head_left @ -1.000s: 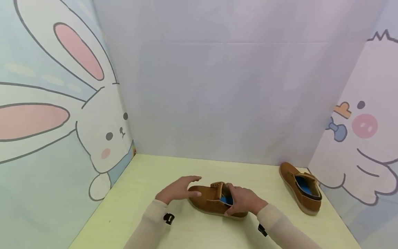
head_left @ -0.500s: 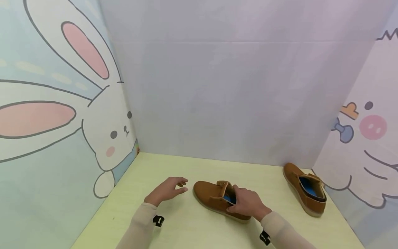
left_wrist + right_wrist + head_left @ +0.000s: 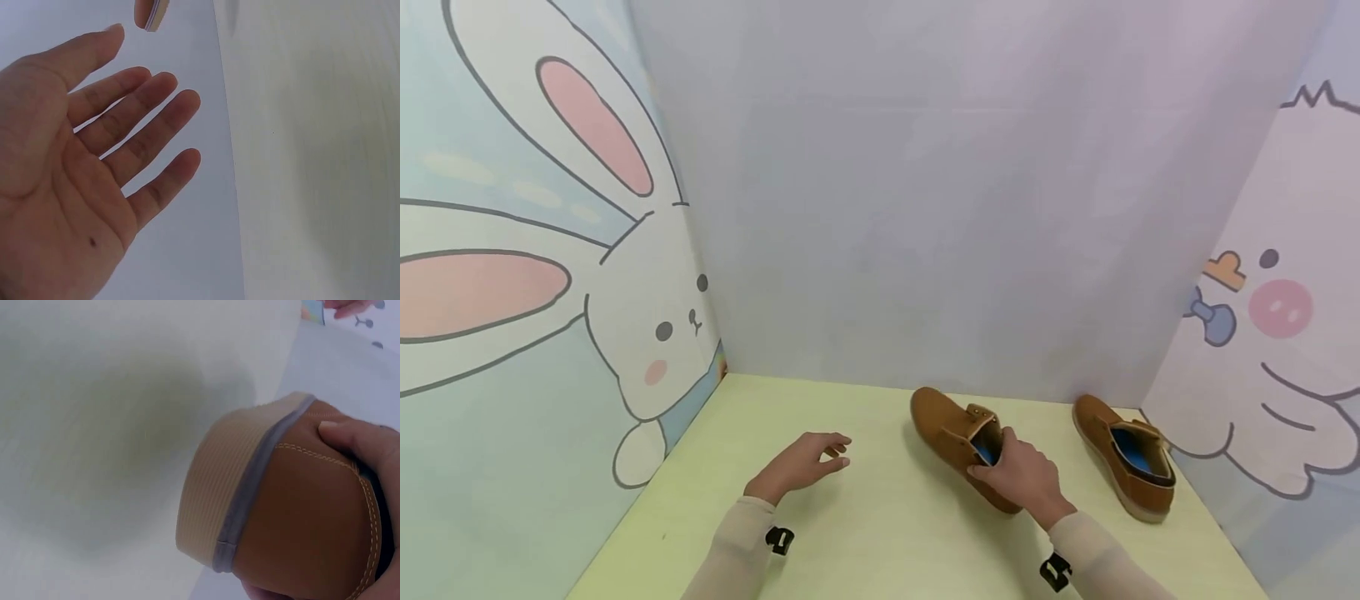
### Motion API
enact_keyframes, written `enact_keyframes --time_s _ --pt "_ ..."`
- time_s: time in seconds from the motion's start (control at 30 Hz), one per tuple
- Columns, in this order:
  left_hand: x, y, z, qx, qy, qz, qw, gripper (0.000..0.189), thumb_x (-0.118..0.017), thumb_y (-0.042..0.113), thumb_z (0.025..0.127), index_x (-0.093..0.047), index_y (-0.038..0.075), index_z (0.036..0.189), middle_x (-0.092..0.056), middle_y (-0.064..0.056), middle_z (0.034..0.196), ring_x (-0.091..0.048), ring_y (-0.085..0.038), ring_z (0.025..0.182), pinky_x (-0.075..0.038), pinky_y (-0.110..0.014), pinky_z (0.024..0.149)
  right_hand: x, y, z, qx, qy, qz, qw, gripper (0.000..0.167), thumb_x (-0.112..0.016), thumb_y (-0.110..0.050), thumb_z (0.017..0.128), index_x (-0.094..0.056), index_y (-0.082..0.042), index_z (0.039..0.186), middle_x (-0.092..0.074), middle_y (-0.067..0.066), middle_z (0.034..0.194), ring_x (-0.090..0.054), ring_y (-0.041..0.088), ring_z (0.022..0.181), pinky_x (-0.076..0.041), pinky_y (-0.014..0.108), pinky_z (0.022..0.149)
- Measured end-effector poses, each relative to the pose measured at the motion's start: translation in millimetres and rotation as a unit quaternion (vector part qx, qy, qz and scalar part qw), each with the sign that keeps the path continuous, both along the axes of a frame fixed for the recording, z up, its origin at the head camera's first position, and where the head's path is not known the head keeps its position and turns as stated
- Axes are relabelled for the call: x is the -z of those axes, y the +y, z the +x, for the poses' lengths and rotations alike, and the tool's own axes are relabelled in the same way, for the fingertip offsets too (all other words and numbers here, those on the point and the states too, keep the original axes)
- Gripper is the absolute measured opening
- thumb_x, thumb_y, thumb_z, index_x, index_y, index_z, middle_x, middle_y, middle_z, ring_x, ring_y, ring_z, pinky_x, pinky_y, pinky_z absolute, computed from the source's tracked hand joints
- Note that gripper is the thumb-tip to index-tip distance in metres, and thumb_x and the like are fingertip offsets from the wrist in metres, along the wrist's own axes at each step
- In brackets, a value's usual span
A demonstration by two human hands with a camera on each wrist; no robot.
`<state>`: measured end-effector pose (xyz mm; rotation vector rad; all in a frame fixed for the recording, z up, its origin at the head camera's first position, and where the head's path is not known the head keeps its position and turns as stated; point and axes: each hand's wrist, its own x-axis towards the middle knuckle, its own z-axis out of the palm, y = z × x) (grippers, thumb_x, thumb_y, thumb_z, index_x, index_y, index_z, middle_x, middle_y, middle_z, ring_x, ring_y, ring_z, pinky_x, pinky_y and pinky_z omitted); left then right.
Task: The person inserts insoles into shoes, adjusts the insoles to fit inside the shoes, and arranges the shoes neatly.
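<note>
My right hand [image 3: 1022, 475] grips a brown shoe [image 3: 942, 423] by its heel end, thumb on one side of the collar. The toe points to the back left, and the blue insole shows in the opening. In the right wrist view the heel [image 3: 306, 512] and its ribbed tan sole [image 3: 212, 481] hang over the tabletop, a shadow spread beneath. Left of the shoe, my left hand [image 3: 801, 465] hovers with relaxed fingers and holds nothing; its open palm [image 3: 69, 175] faces the left wrist camera. A matching brown shoe [image 3: 1123, 458] stands on the right, toe to the back.
The pale yellow tabletop [image 3: 805, 400] ends at a grey back wall [image 3: 910, 250]. A side panel with a rabbit drawing [image 3: 647, 333] bounds the left; another panel with a white cartoon animal [image 3: 1270, 367] bounds the right, close by the second shoe.
My right hand has lifted the shoe and carried it right and back, turning its toe toward the back wall. My left hand has drawn away from the toe to the left. The other shoe stays put.
</note>
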<state>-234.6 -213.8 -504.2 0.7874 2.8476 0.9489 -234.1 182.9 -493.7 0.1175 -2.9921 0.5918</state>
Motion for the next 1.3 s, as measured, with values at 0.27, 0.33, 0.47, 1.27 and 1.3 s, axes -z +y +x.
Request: enact_keyframes --time_s 0.27,0.33,0.47,1.27,1.3 --pt "2.1 3.2 -0.7 0.000 0.008 0.000 1.0000 0.042 -0.064 0.030 0.102 -0.062 0.006 0.137 -0.068 -0.010 0.123 -0.066 -0.024 0.110 -0.053 -0.046 0.094 -10.3 40 -9.0 0.067 -0.015 -0.034 0.9971 0.081 -0.078 -0.062 0.078 -0.049 0.007 0.111 -0.059 0.013 0.079 -0.058 0.027 0.063 -0.043 0.041 0.048" --pt "2.3 3.9 -0.6 0.002 0.006 0.001 1.0000 0.042 -0.064 0.030 0.102 -0.062 0.006 0.137 -0.068 -0.010 0.123 -0.066 -0.024 0.110 -0.053 -0.046 0.094 -10.1 51 -12.6 0.076 -0.021 -0.041 0.9961 0.081 -0.077 -0.060 0.080 -0.048 0.010 0.112 -0.058 0.014 0.076 -0.057 0.028 0.062 -0.043 0.041 0.048" --pt "2.9 4.8 0.5 0.005 -0.002 0.006 1.0000 0.042 -0.064 0.030 0.102 -0.061 0.007 0.137 -0.067 -0.012 0.124 -0.065 -0.024 0.110 -0.053 -0.047 0.094 -7.7 72 -19.9 0.100 -0.037 -0.049 0.9931 0.085 -0.072 -0.062 0.083 -0.046 0.013 0.115 -0.060 0.020 0.079 -0.061 0.034 0.067 -0.047 0.047 0.052" --pt "0.7 3.9 1.4 0.007 -0.015 0.003 0.9999 0.041 -0.064 0.030 0.103 -0.061 0.008 0.138 -0.067 -0.011 0.124 -0.065 -0.024 0.110 -0.053 -0.047 0.093 12.3 106 -39.3 0.162 -0.080 -0.007 0.9835 0.091 -0.066 -0.056 0.090 -0.043 0.028 0.118 -0.059 0.042 0.100 -0.064 0.051 0.080 -0.055 0.059 0.067" --pt "0.1 3.9 1.3 0.007 -0.014 0.003 0.9999 0.041 -0.063 0.029 0.103 -0.061 0.008 0.138 -0.068 -0.011 0.124 -0.065 -0.024 0.110 -0.053 -0.047 0.093 12.6 105 -40.7 0.161 -0.077 -0.003 0.9840 0.092 -0.066 -0.056 0.090 -0.041 0.028 0.120 -0.058 0.043 0.102 -0.064 0.052 0.082 -0.055 0.060 0.068"
